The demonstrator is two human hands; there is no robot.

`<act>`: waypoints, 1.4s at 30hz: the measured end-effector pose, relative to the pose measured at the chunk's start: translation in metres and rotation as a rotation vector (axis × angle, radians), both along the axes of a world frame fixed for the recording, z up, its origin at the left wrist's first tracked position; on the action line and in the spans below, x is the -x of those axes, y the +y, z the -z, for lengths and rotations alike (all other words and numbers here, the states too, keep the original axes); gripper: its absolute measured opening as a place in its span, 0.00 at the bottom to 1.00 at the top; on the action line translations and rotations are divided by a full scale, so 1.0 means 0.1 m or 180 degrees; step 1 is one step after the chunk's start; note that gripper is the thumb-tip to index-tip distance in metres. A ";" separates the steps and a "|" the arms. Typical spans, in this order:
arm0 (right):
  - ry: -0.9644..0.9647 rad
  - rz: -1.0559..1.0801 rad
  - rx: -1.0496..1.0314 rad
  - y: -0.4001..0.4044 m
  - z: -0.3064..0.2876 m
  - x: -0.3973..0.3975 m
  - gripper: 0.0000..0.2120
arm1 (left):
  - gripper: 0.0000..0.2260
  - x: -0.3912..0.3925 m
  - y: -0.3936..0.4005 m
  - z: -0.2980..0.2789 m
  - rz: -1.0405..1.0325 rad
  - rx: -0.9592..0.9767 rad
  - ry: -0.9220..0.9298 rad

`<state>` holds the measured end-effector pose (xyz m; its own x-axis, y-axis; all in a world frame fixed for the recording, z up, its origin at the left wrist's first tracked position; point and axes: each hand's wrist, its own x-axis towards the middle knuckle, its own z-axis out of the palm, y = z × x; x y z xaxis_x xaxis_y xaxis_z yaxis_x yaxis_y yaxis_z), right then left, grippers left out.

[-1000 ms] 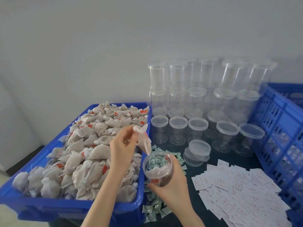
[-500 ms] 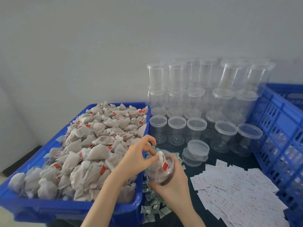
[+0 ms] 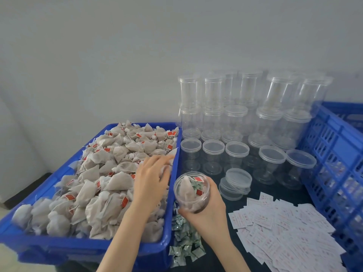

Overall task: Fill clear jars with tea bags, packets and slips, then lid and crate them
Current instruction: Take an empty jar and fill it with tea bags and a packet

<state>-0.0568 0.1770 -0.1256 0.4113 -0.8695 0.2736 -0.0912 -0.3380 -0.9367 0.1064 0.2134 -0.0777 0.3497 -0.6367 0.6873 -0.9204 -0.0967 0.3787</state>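
The right hand [image 3: 206,211] grips an open clear jar [image 3: 192,191], tilted toward the camera, with tea bags and a green packet inside. At its nine o'clock the left hand [image 3: 151,181], fingers spread and relaxed, rests on the tea bags [image 3: 110,173] heaped in the blue bin [image 3: 78,246]. White slips [image 3: 284,228] lie at the jar's four o'clock.

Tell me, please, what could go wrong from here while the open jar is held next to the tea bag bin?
The jar is held tilted and unlidded in the right hand, so its tea bags could slip out. The left hand is reaching over the heaped tea bags near the blue bin's rim and might knock some over the edge. The right forearm hangs just above the green packets and beside the white slips, and could scatter them.
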 end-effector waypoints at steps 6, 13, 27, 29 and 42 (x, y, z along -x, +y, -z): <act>0.0052 -0.0022 0.0158 -0.01 -0.01 0.04 0.39 | 0.12 -0.16 0.00 0.11 -0.1589 -0.1788 -0.0249; 0.0019 -0.0044 0.0161 -0.01 -0.07 0.04 0.37 | 0.10 -0.16 -0.03 0.13 -0.1804 -0.1896 -0.0489; 0.0227 -0.0024 0.0085 0.00 0.05 0.04 0.45 | 0.17 -0.23 -0.01 0.15 -0.1736 -0.1666 -0.0198; 0.0253 -0.0037 0.0074 0.00 0.06 0.04 0.46 | 0.21 -0.22 -0.03 0.13 -0.1679 -0.1701 -0.0145; 0.0249 -0.0013 0.0016 0.01 0.11 0.01 0.47 | 0.12 -0.19 -0.12 0.09 -0.1544 -0.1903 -0.0475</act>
<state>-0.0578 0.1779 -0.1367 0.4352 -0.8664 0.2449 -0.1627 -0.3432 -0.9251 0.1259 0.2013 -0.0871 0.6143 -0.7133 0.3376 -0.7603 -0.6494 0.0113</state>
